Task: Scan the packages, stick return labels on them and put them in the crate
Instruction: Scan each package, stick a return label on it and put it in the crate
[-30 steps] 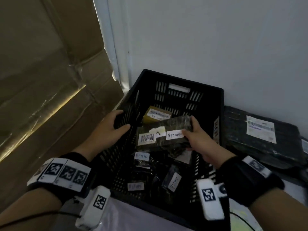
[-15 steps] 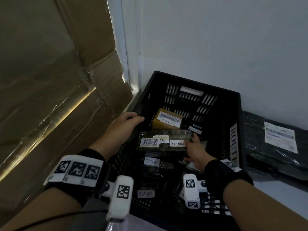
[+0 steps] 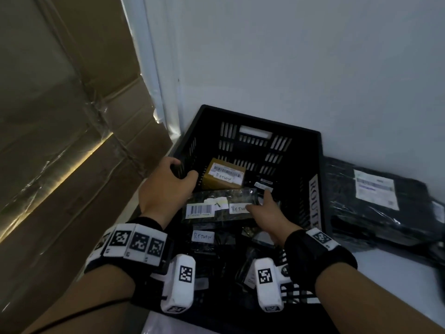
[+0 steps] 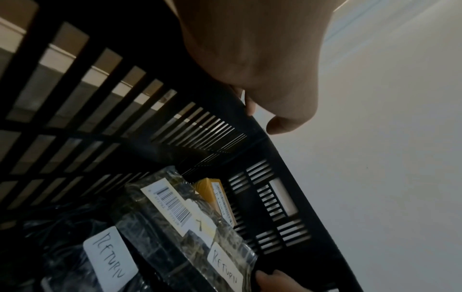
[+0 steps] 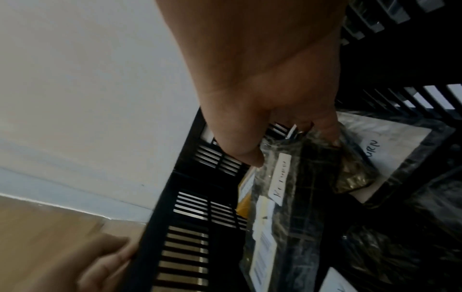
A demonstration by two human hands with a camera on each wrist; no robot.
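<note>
A black slatted crate (image 3: 262,121) stands in the corner against the white wall. My left hand (image 3: 180,171) grips its left rim, thumb inside and fingers outside, also seen in the left wrist view (image 4: 262,116). My right hand (image 3: 260,201) is down inside the crate and pinches the right end of a dark plastic-wrapped package (image 3: 214,209). That package bears a barcode sticker and a handwritten RETURN label, and it lies across other packages. The right wrist view shows my thumb above and my fingers below the package (image 5: 295,197).
In the crate lie a brown box (image 3: 224,175) with a RETURN label at the back and several dark packages with RETURN labels (image 3: 203,236). A large black package (image 3: 375,196) with a white shipping label lies outside on the right. Taped cardboard (image 3: 72,141) stands on the left.
My right hand has carried the dark package lower into the crate, down onto the other packages. My left hand has stayed on the crate's left rim.
</note>
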